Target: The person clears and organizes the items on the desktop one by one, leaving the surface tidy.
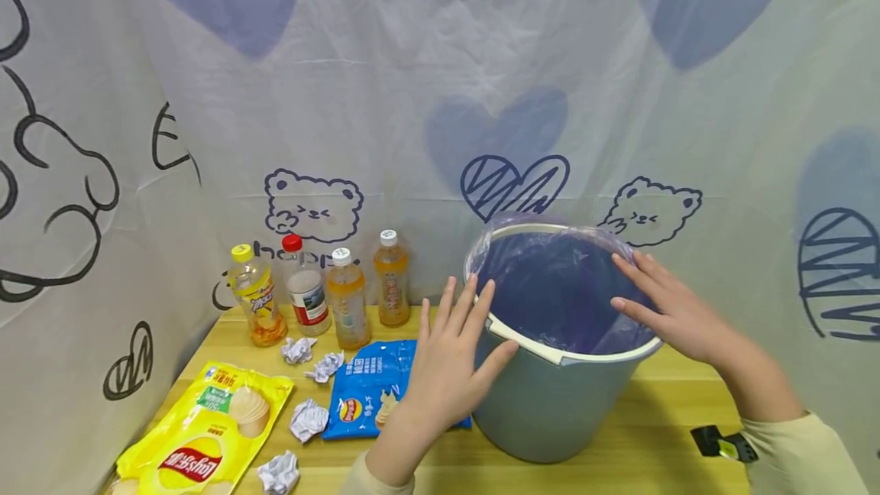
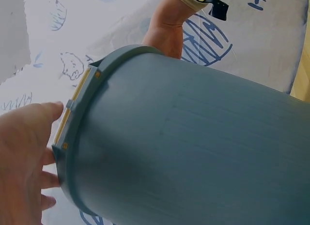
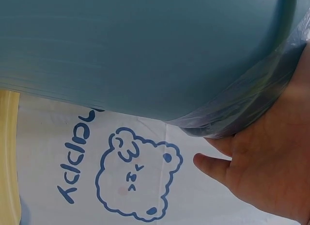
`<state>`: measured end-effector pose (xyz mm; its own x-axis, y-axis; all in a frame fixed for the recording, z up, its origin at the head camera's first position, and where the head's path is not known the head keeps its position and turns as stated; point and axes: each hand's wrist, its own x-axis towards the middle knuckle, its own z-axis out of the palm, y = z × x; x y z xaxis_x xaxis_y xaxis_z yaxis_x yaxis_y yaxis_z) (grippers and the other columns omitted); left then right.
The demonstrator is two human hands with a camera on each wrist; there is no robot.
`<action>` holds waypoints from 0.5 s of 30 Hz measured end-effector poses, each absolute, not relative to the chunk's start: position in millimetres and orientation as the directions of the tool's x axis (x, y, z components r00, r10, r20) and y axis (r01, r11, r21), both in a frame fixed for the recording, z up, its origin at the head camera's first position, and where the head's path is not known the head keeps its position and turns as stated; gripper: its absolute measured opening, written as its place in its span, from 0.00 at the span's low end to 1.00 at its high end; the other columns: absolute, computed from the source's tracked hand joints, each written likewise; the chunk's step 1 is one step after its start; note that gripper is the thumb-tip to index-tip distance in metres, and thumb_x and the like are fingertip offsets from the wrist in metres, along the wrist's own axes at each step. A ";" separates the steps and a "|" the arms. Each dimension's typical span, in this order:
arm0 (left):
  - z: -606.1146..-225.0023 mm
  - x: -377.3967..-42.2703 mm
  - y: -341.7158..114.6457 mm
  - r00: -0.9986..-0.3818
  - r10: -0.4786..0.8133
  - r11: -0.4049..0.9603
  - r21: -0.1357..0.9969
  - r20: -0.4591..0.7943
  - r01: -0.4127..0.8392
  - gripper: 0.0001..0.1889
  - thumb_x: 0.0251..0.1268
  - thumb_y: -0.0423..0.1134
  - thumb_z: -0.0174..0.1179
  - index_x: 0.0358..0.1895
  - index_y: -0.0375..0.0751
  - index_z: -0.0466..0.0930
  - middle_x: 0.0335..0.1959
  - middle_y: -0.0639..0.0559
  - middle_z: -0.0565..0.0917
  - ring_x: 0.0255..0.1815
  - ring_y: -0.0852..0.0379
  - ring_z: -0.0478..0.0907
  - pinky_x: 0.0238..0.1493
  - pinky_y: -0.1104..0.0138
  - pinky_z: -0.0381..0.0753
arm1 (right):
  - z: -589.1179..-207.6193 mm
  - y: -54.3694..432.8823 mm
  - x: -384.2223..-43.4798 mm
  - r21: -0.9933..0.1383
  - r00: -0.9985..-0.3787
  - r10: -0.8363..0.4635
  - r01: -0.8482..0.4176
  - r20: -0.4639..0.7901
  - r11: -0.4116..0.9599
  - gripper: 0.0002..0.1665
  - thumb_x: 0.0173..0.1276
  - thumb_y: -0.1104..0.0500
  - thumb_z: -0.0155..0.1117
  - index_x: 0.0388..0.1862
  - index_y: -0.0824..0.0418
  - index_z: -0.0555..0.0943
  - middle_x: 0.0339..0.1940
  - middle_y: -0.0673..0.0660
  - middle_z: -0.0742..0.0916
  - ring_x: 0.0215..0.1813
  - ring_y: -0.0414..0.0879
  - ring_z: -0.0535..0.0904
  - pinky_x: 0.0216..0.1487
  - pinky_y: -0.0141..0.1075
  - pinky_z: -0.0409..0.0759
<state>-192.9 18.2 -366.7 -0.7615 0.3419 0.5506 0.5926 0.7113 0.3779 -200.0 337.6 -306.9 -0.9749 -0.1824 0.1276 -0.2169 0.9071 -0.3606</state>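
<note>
- One round, grey-blue plastic bin (image 1: 550, 411) with a cream-coloured rim (image 1: 605, 358) stood upright on the yellowish wooden table (image 1: 653, 411), to the right of the bags and bottles
- A thin, see-through, purplish plastic liner (image 1: 577, 289) lay inside the bin, its edge folded over the rim at the back
- The left hand (image 1: 447, 365) was at the bin's left side, its grip spread, fingers straight and thumb apart from them near the rim; whether it touched could not be told
- The right hand (image 1: 677, 312) was at the opposite side, by the rim and liner, its grip spread too, with forefinger and thumb well apart
- A blue, flat foil chip bag (image 1: 367, 392) lay left of the bin, partly hidden by the left hand
- A bright yellow Lay's chip bag (image 1: 206, 434) lay farther left
- Four crumpled white paper balls (image 1: 308, 420) lay around the space between the bags, two of them nearer the bottles
- Behind these stood a yellow-capped clear plastic bottle (image 1: 257, 304), a red-capped clear plastic bottle (image 1: 307, 292) and two white-capped amber-coloured plastic bottles (image 1: 349, 304)
</note>
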 end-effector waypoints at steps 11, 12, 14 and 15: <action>-389.3 -195.7 -12.9 -0.747 0.342 0.730 0.339 0.570 0.593 0.39 0.69 0.63 0.49 0.78 0.66 0.41 0.81 0.57 0.45 0.82 0.49 0.37 0.74 0.36 0.44 | -307.3 335.1 -201.1 -0.363 -0.976 -0.177 -0.211 0.125 0.908 0.45 0.72 0.38 0.50 0.81 0.46 0.45 0.82 0.63 0.45 0.80 0.67 0.36 0.65 0.77 0.41; -391.9 -196.5 -16.8 -0.744 0.338 0.734 0.334 0.576 0.592 0.39 0.69 0.62 0.50 0.78 0.65 0.42 0.81 0.56 0.46 0.82 0.48 0.39 0.74 0.36 0.45 | -307.3 335.3 -200.9 -0.365 -0.976 -0.178 -0.213 0.126 0.906 0.45 0.72 0.39 0.50 0.81 0.47 0.45 0.82 0.63 0.45 0.80 0.67 0.36 0.64 0.77 0.41; -396.9 -199.3 -23.8 -0.739 0.333 0.746 0.315 0.586 0.586 0.39 0.68 0.62 0.50 0.78 0.65 0.43 0.81 0.56 0.47 0.82 0.47 0.41 0.73 0.35 0.46 | -307.5 336.5 -200.4 -0.375 -0.975 -0.178 -0.214 0.130 0.902 0.45 0.72 0.39 0.51 0.81 0.47 0.45 0.82 0.63 0.45 0.80 0.67 0.36 0.64 0.77 0.41; -399.3 -200.9 -27.0 -0.736 0.331 0.751 0.308 0.591 0.585 0.39 0.68 0.62 0.50 0.78 0.66 0.43 0.81 0.55 0.48 0.82 0.46 0.41 0.73 0.35 0.47 | -307.6 337.2 -200.0 -0.380 -0.975 -0.177 -0.215 0.132 0.900 0.45 0.72 0.39 0.51 0.81 0.47 0.45 0.82 0.62 0.45 0.80 0.67 0.36 0.64 0.77 0.41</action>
<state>-200.9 -27.0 -399.3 -0.7361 0.3308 0.5905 0.5845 0.7506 0.3081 -200.0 337.2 -307.6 -0.9752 -0.1774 0.1320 -0.2151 0.8996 -0.3801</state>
